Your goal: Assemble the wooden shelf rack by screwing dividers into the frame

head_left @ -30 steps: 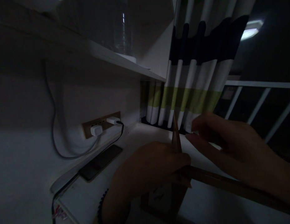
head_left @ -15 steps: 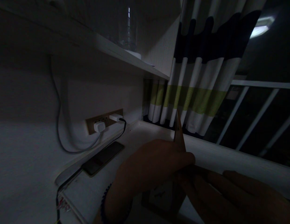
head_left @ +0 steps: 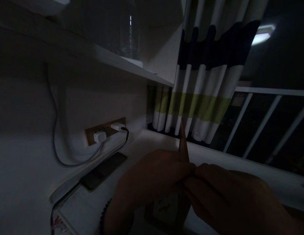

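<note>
My left hand [head_left: 152, 176], with a dark beaded band [head_left: 104, 213] at the wrist, is closed around a thin brown panel [head_left: 183, 143] that rises edge-on above its knuckles. Below the hand shows a brown-edged piece with a pale face and a dark mark [head_left: 164, 208]; whether it joins the panel I cannot tell. My right hand [head_left: 227, 192] is pressed up against the left thumb, fingers together and bent downward. What lies under the right fingers is hidden. The picture is very dark.
A phone [head_left: 104, 171] lies on the white desk [head_left: 139, 143] by the wall. Two white plugs [head_left: 100, 137] sit in a socket strip [head_left: 89, 135], with cables trailing. Overhead is a shelf [head_left: 112, 62] carrying a clear container [head_left: 130, 39]. Behind hang striped curtains [head_left: 203, 81] beside a railing [head_left: 271, 91].
My right hand has moved in to the left hand, and its fingers, spread lower before, are now drawn together at the left thumb. The view has shifted slightly.
</note>
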A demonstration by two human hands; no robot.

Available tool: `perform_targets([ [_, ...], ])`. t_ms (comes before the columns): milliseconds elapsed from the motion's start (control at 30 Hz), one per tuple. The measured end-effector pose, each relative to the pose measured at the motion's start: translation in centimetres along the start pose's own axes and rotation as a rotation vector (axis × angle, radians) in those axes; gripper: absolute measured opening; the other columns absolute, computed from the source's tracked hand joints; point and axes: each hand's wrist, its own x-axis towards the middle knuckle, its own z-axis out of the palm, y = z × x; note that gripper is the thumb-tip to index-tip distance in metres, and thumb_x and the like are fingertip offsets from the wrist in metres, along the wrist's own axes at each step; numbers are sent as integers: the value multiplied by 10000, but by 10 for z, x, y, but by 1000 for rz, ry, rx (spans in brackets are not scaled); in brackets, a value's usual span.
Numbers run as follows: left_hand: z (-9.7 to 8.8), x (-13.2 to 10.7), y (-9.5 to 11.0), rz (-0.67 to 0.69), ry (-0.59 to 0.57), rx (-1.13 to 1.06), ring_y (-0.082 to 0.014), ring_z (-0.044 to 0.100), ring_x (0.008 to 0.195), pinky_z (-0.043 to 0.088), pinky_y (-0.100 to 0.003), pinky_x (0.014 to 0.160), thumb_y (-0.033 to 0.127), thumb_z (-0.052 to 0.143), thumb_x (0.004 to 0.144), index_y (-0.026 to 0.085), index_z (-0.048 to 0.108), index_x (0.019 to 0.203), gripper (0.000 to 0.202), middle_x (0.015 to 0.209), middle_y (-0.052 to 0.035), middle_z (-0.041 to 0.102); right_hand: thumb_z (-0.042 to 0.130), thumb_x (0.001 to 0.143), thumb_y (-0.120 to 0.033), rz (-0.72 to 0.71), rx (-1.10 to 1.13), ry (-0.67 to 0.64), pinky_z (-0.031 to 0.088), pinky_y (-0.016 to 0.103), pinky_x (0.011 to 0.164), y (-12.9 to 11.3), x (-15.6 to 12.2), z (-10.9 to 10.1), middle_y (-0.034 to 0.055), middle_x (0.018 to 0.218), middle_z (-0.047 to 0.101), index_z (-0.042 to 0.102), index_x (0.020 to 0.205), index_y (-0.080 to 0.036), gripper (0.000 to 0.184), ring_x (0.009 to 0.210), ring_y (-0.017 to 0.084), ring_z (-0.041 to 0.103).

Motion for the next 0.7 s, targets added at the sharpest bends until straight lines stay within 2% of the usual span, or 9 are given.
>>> perform_targets([
  [200, 0, 0, 0, -47, -46, -23, -90, 501, 603, 309, -213, 518, 199, 589, 734, 188, 531, 764, 66, 697, 48, 558, 359, 835, -155, 113, 109, -80, 308, 245, 412, -3, -2, 3, -37, 700, 525, 529, 805, -229, 188, 542, 93, 499],
  [333, 0, 0, -1, -47, -56, -44, -90, 523, 641, 328, -208, 544, 214, 595, 730, 198, 552, 782, 70, 743, 48, 584, 498, 734, -156, 213, 184, -70, 320, 220, 403, -3, 1, 0, -57, 696, 545, 498, 758, -232, 80, 527, 92, 526],
  [433, -1, 0, 0, -38, -89, -92, -101, 552, 727, 361, -204, 602, 219, 590, 737, 223, 566, 856, 122, 824, 46, 608, 592, 638, -215, 346, 234, -71, 284, 199, 357, 0, 5, -4, -64, 654, 550, 428, 747, -221, 197, 449, 93, 509],
  [500, -2, 1, 1, -44, -127, -119, -110, 558, 774, 380, -200, 639, 210, 577, 747, 225, 568, 897, 150, 857, 34, 613, 593, 628, -266, 455, 280, -164, 288, 193, 363, 5, 8, -7, -63, 639, 558, 410, 825, -220, 273, 446, 105, 524],
  [567, -4, 1, 3, -55, -136, -126, -117, 559, 780, 391, -200, 650, 215, 558, 761, 219, 575, 894, 133, 854, 21, 614, 572, 641, -303, 506, 331, -311, 324, 204, 400, 10, 12, -8, -61, 635, 570, 404, 962, -220, 372, 480, 130, 553],
  [633, -4, 1, 3, -59, -121, -129, -118, 559, 784, 396, -198, 652, 205, 546, 769, 229, 572, 911, 147, 868, 17, 612, 559, 661, -336, 478, 375, -442, 359, 223, 443, 17, 17, -7, -53, 673, 593, 396, 1069, -234, 451, 533, 153, 576],
  [700, -5, 1, 4, -58, -106, -126, -118, 559, 797, 399, -195, 657, 175, 545, 766, 231, 563, 921, 166, 893, 17, 608, 547, 694, -380, 402, 436, -539, 386, 235, 493, 23, 22, -6, -39, 728, 612, 447, 1058, -255, 397, 604, 164, 589],
])
